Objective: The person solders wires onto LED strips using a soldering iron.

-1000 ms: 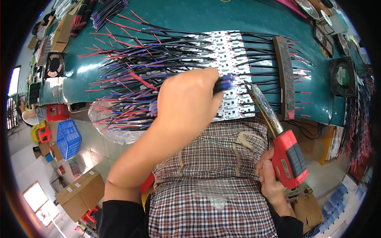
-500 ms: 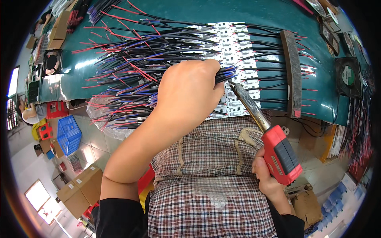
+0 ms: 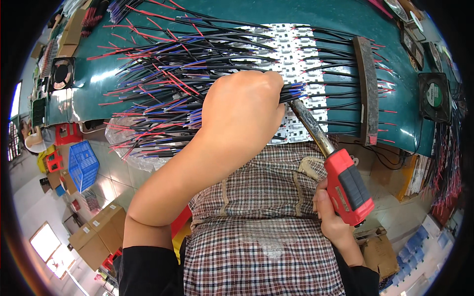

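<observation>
Wire bundle (image 3: 168, 93) fans left across table (image 3: 316, 12), left hand (image 3: 242, 116) over its right end, circuit strips (image 3: 301, 59) underneath, bar (image 3: 368, 89) to their right, soldering iron (image 3: 340, 172) in right hand (image 3: 331, 217) below.

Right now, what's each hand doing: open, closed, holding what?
Left hand: closed around a bundle of wires, gripped near their blue-tipped ends.
Right hand: closed on the red handle of a soldering iron.
</observation>
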`<state>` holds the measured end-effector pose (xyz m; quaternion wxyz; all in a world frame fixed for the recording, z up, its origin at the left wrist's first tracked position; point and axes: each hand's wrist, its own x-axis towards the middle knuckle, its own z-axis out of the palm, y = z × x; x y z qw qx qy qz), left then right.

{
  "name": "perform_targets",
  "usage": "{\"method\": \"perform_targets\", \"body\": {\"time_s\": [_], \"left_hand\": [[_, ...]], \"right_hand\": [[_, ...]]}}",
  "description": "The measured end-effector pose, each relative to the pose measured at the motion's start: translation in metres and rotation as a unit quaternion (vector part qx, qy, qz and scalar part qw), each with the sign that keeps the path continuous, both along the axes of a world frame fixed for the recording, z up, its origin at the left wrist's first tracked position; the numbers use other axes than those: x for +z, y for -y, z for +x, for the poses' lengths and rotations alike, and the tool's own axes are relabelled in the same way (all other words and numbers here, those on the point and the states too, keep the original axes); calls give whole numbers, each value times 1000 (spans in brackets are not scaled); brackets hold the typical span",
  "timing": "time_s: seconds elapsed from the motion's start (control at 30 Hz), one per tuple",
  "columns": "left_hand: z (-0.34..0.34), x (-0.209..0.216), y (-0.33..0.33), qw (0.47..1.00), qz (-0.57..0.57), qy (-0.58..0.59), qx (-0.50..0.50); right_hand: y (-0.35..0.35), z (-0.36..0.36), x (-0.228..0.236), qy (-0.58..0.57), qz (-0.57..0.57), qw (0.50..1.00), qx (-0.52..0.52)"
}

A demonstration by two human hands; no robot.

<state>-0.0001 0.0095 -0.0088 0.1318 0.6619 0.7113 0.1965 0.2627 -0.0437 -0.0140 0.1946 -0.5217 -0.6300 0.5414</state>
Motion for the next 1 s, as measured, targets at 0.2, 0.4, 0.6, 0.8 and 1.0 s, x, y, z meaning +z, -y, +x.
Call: {"method": "perform_targets", "body": {"time_s": [0.2,0.4,0.6,0.8,1.0], "left_hand": [[-1,1,-3,1000,-5,-8,-14],[-3,2,-6,1000,-12,-10,-22],[-12,2,-9,999,-6,19,-40],[-9,3,-9,999,-14,23,-43],[-5,1,-8,999,-21,16,-31]], "right_hand": [[-2,0,5,15,9,1000,18],[5,8,10,25,-21,999,4],[5,12,6,30,-22,999,39],[9,4,5,1,-66,997,-26],[4,11,3,23,-40,998,53]]}}
